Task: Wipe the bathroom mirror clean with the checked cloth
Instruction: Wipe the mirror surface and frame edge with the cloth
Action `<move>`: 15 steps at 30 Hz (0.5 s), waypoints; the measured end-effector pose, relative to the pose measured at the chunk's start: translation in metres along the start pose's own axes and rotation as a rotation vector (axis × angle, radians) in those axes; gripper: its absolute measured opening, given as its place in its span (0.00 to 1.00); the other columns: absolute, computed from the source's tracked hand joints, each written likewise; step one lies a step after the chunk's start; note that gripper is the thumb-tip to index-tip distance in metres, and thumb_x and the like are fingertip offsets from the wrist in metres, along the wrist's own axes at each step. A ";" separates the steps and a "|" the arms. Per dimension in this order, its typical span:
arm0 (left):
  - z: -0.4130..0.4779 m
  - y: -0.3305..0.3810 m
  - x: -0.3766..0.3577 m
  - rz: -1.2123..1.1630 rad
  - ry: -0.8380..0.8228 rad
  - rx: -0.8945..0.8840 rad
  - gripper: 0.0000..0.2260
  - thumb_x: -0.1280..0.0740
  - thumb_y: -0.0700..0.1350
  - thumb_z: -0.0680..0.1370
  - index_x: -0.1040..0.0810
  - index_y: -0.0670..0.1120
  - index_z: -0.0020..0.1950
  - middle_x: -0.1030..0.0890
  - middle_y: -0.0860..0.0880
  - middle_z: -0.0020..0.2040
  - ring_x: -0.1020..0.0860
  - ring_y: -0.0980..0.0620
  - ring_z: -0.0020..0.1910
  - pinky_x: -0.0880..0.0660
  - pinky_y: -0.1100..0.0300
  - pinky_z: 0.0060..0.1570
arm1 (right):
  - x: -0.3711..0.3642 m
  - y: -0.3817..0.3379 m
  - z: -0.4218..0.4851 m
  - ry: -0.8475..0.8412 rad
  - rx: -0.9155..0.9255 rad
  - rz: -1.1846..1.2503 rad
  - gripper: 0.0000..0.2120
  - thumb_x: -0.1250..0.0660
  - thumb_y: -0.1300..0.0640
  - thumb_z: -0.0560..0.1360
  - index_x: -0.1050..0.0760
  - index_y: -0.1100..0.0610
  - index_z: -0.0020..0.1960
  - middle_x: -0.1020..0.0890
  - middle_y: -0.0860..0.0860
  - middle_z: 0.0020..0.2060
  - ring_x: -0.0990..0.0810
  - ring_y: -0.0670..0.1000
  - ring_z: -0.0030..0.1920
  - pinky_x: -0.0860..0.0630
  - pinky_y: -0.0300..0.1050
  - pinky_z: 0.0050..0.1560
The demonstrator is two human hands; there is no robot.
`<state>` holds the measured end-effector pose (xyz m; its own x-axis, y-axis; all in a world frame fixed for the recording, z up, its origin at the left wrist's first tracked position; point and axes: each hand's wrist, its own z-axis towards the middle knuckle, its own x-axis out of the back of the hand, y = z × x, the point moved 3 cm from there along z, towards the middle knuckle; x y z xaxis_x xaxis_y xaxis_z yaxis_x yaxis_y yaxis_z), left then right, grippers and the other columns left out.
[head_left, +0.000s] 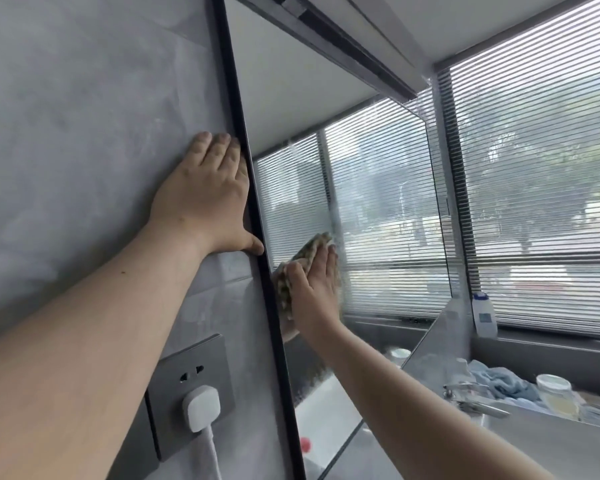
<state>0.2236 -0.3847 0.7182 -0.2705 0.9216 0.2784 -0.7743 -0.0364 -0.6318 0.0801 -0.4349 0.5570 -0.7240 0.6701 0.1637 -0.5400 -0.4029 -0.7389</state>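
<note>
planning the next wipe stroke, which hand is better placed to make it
The right hand: it presses the checked cloth flat against the mirror. The left hand lies flat on the grey wall beside the black frame, holding nothing.

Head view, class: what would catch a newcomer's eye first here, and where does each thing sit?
Mid-picture, the right hand presses the checked cloth flat against the mirror, close to its black frame. Left of the frame, the left hand lies flat on the grey wall, thumb at the frame's edge. Below it, a white plug sits in a grey socket.
</note>
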 end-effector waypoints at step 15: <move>-0.001 -0.001 0.000 0.000 -0.052 0.003 0.62 0.48 0.83 0.63 0.53 0.37 0.80 0.52 0.38 0.81 0.55 0.41 0.81 0.58 0.43 0.78 | 0.011 0.170 0.056 0.321 -0.564 0.146 0.40 0.53 0.36 0.69 0.26 0.66 0.63 0.24 0.63 0.62 0.26 0.62 0.64 0.32 0.60 0.68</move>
<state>0.2245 -0.3848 0.7179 -0.2996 0.9001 0.3162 -0.7761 -0.0372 -0.6295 -0.0438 -0.5305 0.4697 -0.5616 0.8211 -0.1022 -0.0756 -0.1740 -0.9818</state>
